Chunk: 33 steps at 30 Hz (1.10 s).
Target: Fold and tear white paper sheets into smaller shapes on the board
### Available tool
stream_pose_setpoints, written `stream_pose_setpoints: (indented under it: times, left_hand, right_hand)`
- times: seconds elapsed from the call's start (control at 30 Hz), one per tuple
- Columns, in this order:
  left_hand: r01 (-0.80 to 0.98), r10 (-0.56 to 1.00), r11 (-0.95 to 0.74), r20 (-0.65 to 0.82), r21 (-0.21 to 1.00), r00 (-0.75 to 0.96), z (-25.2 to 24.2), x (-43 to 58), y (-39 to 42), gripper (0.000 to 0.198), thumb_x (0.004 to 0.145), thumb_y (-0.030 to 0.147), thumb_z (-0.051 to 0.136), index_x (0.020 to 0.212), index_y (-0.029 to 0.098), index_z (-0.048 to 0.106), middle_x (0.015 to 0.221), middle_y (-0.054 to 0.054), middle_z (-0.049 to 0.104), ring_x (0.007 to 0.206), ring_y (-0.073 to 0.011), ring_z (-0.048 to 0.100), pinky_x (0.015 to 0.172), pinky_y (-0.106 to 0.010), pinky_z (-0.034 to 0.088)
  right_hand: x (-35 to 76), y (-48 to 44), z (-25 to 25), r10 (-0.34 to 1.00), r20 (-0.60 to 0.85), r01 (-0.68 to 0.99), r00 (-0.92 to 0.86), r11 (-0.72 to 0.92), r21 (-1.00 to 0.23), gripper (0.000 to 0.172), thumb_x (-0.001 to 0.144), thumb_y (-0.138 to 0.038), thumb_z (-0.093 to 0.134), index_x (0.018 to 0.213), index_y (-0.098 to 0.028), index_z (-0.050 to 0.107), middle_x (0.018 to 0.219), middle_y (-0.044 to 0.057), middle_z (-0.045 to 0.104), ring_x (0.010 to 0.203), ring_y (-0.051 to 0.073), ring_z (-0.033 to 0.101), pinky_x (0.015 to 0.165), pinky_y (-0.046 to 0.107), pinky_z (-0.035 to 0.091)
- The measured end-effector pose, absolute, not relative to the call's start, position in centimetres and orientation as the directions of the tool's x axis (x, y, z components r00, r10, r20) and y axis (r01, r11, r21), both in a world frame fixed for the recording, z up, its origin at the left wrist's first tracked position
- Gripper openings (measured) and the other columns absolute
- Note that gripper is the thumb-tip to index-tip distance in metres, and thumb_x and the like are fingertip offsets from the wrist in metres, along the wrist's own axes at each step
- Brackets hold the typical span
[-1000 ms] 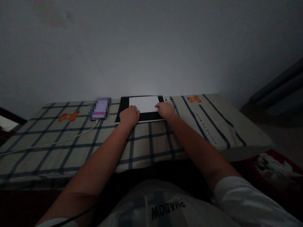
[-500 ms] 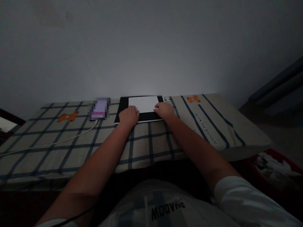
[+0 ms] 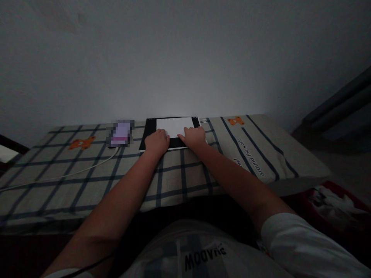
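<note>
Smoothing the plain white rectangular paper (image 3: 175, 125), which lies on a flat black pad (image 3: 149, 132) atop blue-checked cloth (image 3: 171, 185), seems in hand. The right hand (image 3: 196, 137) spreads its thumb, clasping nothing visible; whether the left hand (image 3: 157, 142) pinches anything, I cannot tell. The next move probably calls for light, even pressure.

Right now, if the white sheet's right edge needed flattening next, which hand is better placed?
Probably the right hand, at the lower right of the white sheet; the left hand is at its lower left, over the black pad.
</note>
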State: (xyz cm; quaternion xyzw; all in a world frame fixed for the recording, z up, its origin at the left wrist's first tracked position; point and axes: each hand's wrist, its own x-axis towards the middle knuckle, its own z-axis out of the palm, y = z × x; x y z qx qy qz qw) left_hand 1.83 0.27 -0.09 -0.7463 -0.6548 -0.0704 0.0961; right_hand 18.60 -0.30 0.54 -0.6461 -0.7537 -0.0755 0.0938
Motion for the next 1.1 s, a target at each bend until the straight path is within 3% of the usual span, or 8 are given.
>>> stream_pose_setpoints:
  times: [0.13, 0.2, 0.3, 0.4, 0.57, 0.73, 1.1]
  left_hand:
    - [0.983, 0.953, -0.172, 0.240, -0.071, 0.184, -0.2, 1.7, 0.2, 0.041, 0.103, 0.037, 0.033, 0.121, 0.016, 0.063, 0.125, -0.015, 0.067, 0.107, -0.0305, 0.069, 0.083, -0.039, 0.052]
    - [0.979, 0.951, -0.189, 0.236, -0.077, 0.202, -0.2, 1.7, 0.1, 0.041, 0.103, 0.036, 0.032, 0.123, 0.018, 0.063, 0.126, -0.014, 0.067, 0.107, -0.0300, 0.069, 0.083, -0.039, 0.052]
    - [0.977, 0.952, -0.194, 0.225, -0.083, 0.208, -0.1, 1.7, 0.1, 0.041, 0.103, 0.035, 0.032, 0.124, 0.019, 0.063, 0.125, -0.014, 0.067, 0.107, -0.0296, 0.069, 0.082, -0.038, 0.051]
    - [0.976, 0.952, -0.199, 0.217, -0.091, 0.214, 0.0, 1.6, 0.1, 0.041, 0.104, 0.035, 0.031, 0.124, 0.020, 0.064, 0.125, -0.013, 0.067, 0.108, -0.0292, 0.069, 0.082, -0.037, 0.051]
    - [0.973, 0.951, -0.209, 0.210, -0.101, 0.226, -0.1, 1.6, 0.1, 0.044, 0.104, 0.035, 0.030, 0.132, 0.023, 0.061, 0.127, -0.013, 0.065, 0.108, -0.0292, 0.068, 0.081, -0.037, 0.050]
    - [0.977, 0.962, -0.195, 0.177, -0.089, 0.208, 0.0, 1.7, 0.1, 0.045, 0.104, 0.036, 0.029, 0.136, 0.025, 0.059, 0.131, -0.013, 0.063, 0.110, -0.0291, 0.067, 0.085, -0.038, 0.050]
    - [0.977, 0.951, -0.203, 0.225, -0.070, 0.214, 0.1, 1.6, 0.1, 0.042, 0.104, 0.036, 0.034, 0.128, 0.023, 0.066, 0.130, -0.013, 0.064, 0.119, -0.0308, 0.060, 0.091, -0.041, 0.049]
  right_hand:
    - [18.2, -1.1, 0.3, 0.944, 0.287, 0.984, -0.164, 0.175, -0.013, 0.047, 0.103, -0.049, 0.043, 0.128, -0.014, 0.063, 0.115, 0.017, 0.073, 0.102, 0.029, 0.069, 0.101, 0.049, 0.039]
    - [18.0, -1.3, 0.0, 0.918, 0.311, 0.966, -0.246, 0.257, 0.007, 0.043, 0.104, -0.044, 0.042, 0.131, -0.015, 0.062, 0.127, 0.017, 0.069, 0.112, 0.030, 0.065, 0.107, 0.050, 0.036]
    - [17.8, -1.0, -0.8, 0.848, 0.304, 0.895, -0.435, 0.444, 0.042, 0.042, 0.105, -0.033, 0.039, 0.140, -0.016, 0.057, 0.151, 0.015, 0.055, 0.138, 0.029, 0.049, 0.117, 0.050, 0.028]
    - [17.6, -0.6, -1.6, 0.837, 0.242, 0.865, -0.491, 0.502, 0.017, 0.047, 0.106, -0.030, 0.035, 0.148, -0.015, 0.050, 0.159, 0.012, 0.047, 0.146, 0.028, 0.039, 0.120, 0.053, 0.026]
    - [17.6, -0.8, -1.5, 0.860, 0.233, 0.885, -0.453, 0.466, 0.002, 0.044, 0.107, -0.034, 0.034, 0.142, -0.018, 0.056, 0.152, 0.012, 0.055, 0.136, 0.028, 0.051, 0.119, 0.054, 0.027]
    - [17.7, -1.4, -0.4, 0.929, 0.229, 0.955, -0.290, 0.296, 0.013, 0.045, 0.107, -0.038, 0.035, 0.121, -0.012, 0.069, 0.125, 0.017, 0.070, 0.116, 0.028, 0.064, 0.116, 0.051, 0.029]
    - [18.7, -0.7, 0.6, 0.969, 0.136, 0.979, -0.206, 0.202, 0.040, 0.043, 0.105, -0.029, 0.038, 0.107, -0.014, 0.078, 0.113, 0.017, 0.076, 0.108, 0.028, 0.071, 0.112, 0.048, 0.035]
